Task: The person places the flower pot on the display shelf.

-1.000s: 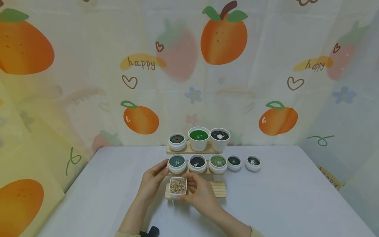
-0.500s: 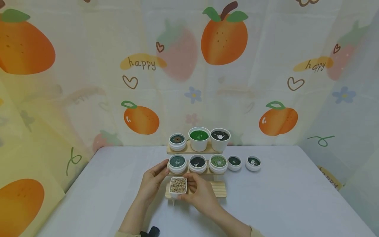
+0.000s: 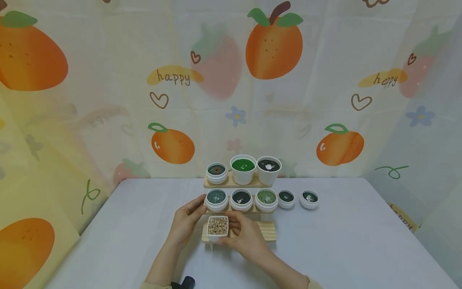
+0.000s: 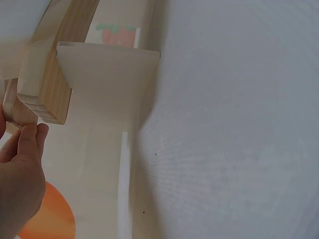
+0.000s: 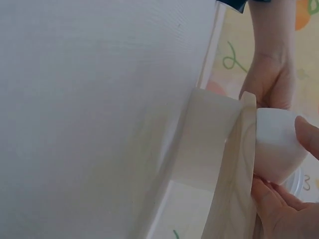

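A small square white pot (image 3: 217, 226) filled with beige gravel stands on the left end of the lowest step of a wooden stand (image 3: 268, 231). My right hand (image 3: 247, 237) pinches that pot from its right side, thumb in front and fingers behind. In the right wrist view the pot's base sits against the board (image 5: 241, 149). My left hand (image 3: 185, 224) is at the left end of the middle step, beside a round white pot (image 3: 216, 199). The left wrist view shows its fingers (image 4: 35, 137) pinching the end of the middle board (image 4: 19, 104).
Two more round pots, one dark-topped (image 3: 241, 199) and one speckled green (image 3: 266, 199), share the middle step. Above are a low pot (image 3: 216, 172) and two taller cups (image 3: 243, 169). Two small pots (image 3: 286, 198) stand on the white table (image 3: 346, 241) to the right. A printed cloth hangs behind.
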Demonstrator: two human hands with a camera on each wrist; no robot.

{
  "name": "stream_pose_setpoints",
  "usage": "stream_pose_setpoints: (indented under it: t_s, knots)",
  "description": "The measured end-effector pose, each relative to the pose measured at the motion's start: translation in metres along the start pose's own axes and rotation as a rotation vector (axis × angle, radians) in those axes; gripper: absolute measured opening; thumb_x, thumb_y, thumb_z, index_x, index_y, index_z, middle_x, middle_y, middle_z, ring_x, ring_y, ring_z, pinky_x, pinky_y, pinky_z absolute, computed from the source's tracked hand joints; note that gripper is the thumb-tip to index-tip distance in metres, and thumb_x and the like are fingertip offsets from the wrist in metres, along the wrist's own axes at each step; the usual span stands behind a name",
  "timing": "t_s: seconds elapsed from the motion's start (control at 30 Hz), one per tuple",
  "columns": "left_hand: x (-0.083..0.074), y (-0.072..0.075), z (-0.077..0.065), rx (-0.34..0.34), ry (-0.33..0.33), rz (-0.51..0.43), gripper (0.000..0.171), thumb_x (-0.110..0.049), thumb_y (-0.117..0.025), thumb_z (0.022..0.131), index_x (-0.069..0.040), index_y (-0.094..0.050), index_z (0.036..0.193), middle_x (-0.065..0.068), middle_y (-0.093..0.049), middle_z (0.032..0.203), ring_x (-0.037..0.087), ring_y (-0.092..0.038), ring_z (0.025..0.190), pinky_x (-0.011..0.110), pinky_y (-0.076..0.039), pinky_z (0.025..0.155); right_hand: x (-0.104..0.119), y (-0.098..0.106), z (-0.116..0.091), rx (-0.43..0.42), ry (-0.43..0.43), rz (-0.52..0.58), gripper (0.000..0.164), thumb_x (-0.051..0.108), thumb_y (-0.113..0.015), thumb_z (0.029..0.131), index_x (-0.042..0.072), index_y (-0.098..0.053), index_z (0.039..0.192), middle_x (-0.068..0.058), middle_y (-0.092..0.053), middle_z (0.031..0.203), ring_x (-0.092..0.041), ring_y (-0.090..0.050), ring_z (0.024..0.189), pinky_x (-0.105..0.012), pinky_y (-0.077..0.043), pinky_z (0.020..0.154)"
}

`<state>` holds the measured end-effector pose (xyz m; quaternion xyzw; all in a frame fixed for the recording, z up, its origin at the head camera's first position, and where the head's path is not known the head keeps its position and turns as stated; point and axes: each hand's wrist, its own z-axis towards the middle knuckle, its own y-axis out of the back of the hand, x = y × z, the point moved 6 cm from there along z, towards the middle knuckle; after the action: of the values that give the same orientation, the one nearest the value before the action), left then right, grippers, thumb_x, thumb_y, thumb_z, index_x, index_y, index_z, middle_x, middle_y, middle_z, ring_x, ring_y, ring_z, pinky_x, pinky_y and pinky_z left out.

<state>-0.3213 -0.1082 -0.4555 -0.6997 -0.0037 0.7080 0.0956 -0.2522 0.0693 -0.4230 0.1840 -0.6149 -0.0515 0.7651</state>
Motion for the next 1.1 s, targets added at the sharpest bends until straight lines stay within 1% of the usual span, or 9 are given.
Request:
stream_pose_setpoints:
  t_s: [0.27,0.47,0.77,0.97,1.03,1.1]
  knots:
    - [0.0,0.0,-0.001,-0.004,-0.006,0.011,0.051,-0.008,-0.061,0.095,0.004,-0.046,0.143,0.021,-0.047,0.15,-0.007,-0.059,0.112,0.009,-0.048,0.1,0.004,0.004,-0.004,0.033,0.001,-0.053,0.074,0.012,-0.089,0.068,-0.002,-0.054,0.132,-0.022,-0.066,0.125,-0.035,-0.064,0.119,-0.035,-0.054,0.102]
    - [-0.001,0.0,-0.001,-0.001,-0.004,0.009,0.052,-0.009,-0.062,0.095,0.004,-0.046,0.144,0.021,-0.047,0.151,-0.008,-0.059,0.112,0.009,-0.048,0.1,0.002,0.01,-0.007,0.067,-0.016,-0.058,0.076,0.013,-0.089,0.069,-0.003,-0.052,0.134,-0.025,-0.063,0.128,-0.038,-0.064,0.119,-0.036,-0.054,0.102]
    - [-0.001,-0.001,0.0,0.003,-0.002,0.007,0.053,-0.008,-0.062,0.095,0.004,-0.045,0.144,0.021,-0.046,0.151,-0.009,-0.059,0.112,0.009,-0.047,0.1,0.001,0.025,-0.016,0.118,-0.054,-0.069,0.071,0.017,-0.087,0.073,0.0,-0.054,0.134,-0.023,-0.062,0.13,-0.036,-0.063,0.12,-0.036,-0.054,0.102]
    - [-0.001,0.0,0.0,0.002,-0.004,0.016,0.053,-0.009,-0.062,0.096,0.004,-0.044,0.144,0.021,-0.046,0.151,-0.009,-0.059,0.112,0.009,-0.047,0.101,0.002,0.041,-0.021,0.201,-0.027,-0.089,0.064,0.018,-0.086,0.074,0.001,-0.058,0.13,-0.02,-0.063,0.131,-0.034,-0.063,0.12,-0.04,-0.053,0.103]
    - [-0.001,-0.001,-0.001,0.002,-0.002,0.015,0.054,-0.009,-0.062,0.096,0.004,-0.044,0.144,0.021,-0.046,0.152,-0.009,-0.059,0.112,0.009,-0.047,0.101,0.002,0.048,-0.022,0.237,-0.013,-0.084,0.062,0.018,-0.086,0.075,0.002,-0.059,0.129,-0.018,-0.065,0.13,-0.033,-0.064,0.12,-0.039,-0.054,0.103]
    - [-0.001,-0.001,-0.001,0.002,-0.001,0.017,0.054,-0.01,-0.062,0.096,0.004,-0.044,0.144,0.021,-0.046,0.151,-0.009,-0.059,0.112,0.009,-0.047,0.101,0.003,0.054,-0.023,0.276,0.01,-0.094,0.06,0.021,-0.085,0.076,0.003,-0.061,0.129,-0.015,-0.066,0.129,-0.03,-0.065,0.119,-0.034,-0.055,0.102]
